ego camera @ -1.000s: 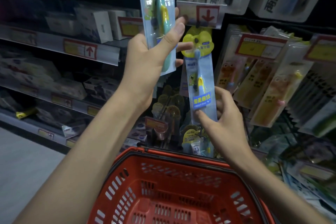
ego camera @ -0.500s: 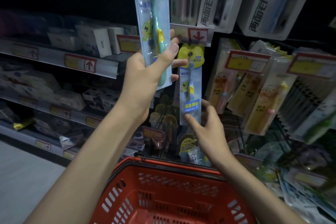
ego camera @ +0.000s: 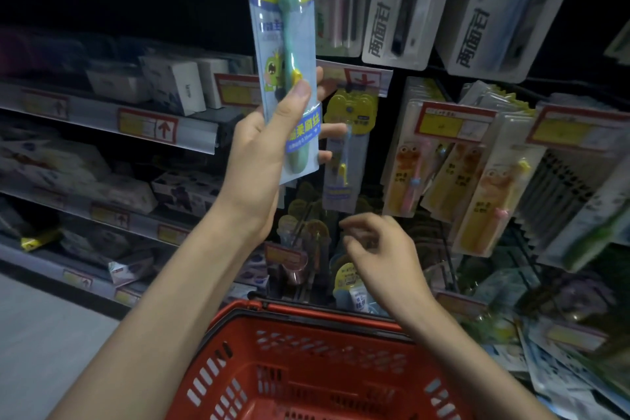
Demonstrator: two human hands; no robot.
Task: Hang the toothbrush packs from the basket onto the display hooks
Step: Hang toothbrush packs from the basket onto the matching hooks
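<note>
My left hand (ego camera: 269, 150) grips a toothbrush pack (ego camera: 284, 44) with a green brush and a yellow header, held upright in front of the display. A second pack (ego camera: 347, 160) with a yellow header hangs on a hook just right of it, under a red arrow tag. Below that hanging pack, my right hand (ego camera: 381, 252) hovers with loosely curled fingers and nothing in it. The red basket (ego camera: 306, 361) sits at the bottom centre; the part of its inside that shows holds nothing.
Orange and yellow toothbrush packs (ego camera: 477, 187) hang to the right, larger grey packs (ego camera: 477, 17) above. Shelves of boxes (ego camera: 170, 82) with price strips run along the left. More packs hang low behind the basket.
My right hand let go of the yellow-headed pack, which now hangs on its hook, and dropped lower. The left hand's pack sits lower in view as the camera tilted up.
</note>
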